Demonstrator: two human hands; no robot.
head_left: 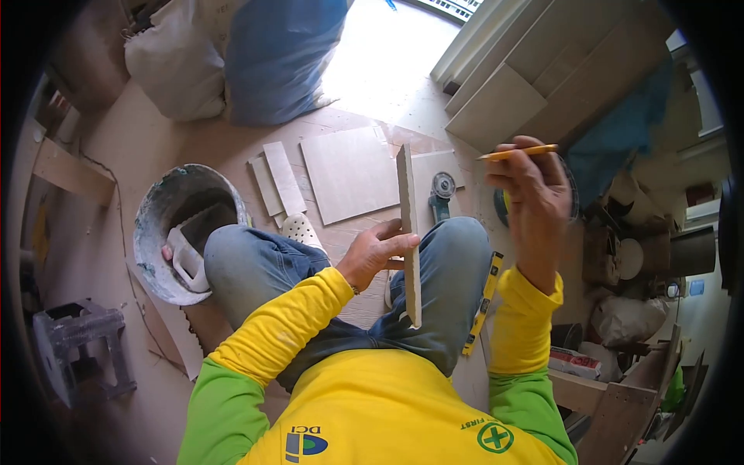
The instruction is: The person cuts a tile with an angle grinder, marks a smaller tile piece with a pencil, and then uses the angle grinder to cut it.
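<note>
My left hand grips a narrow strip of tile at its middle. The strip stands on edge above my lap, and its near long edge looks rough. Raised to the right, my right hand pinches a yellow pencil, its tip pointing left. Beyond my knees a large square tile lies on the floor. To its left are narrow cut tile strips. An angle grinder sits just past my right knee, against another tile piece.
At my left knee stands a stained bucket with a white-handled trowel inside. A yellow spirit level lies by my right thigh. Full sacks stand ahead; large tiles lean at right. A plastic stool-like frame is at far left.
</note>
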